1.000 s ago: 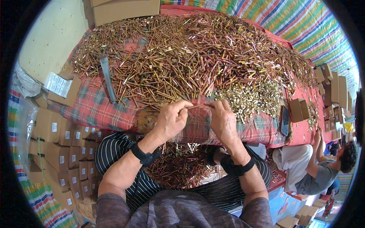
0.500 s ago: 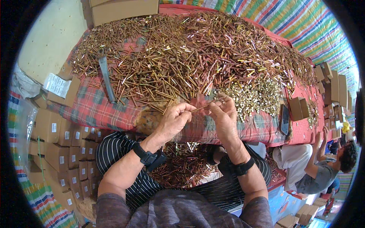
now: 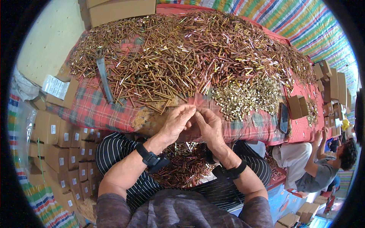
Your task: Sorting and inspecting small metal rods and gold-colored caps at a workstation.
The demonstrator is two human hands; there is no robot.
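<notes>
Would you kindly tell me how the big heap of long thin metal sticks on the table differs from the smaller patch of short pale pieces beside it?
The long metal sticks are thin, in mixed brown, copper and gold tones; the short pale pieces are stubby and light gold. The sticks cover most of the table; the pale pieces form one small patch on its right. Both lie loose on the checked cloth.

Stacked brown labelled cartons (image 3: 57,152) at left; small brown boxes (image 3: 330,81) at right.
</notes>
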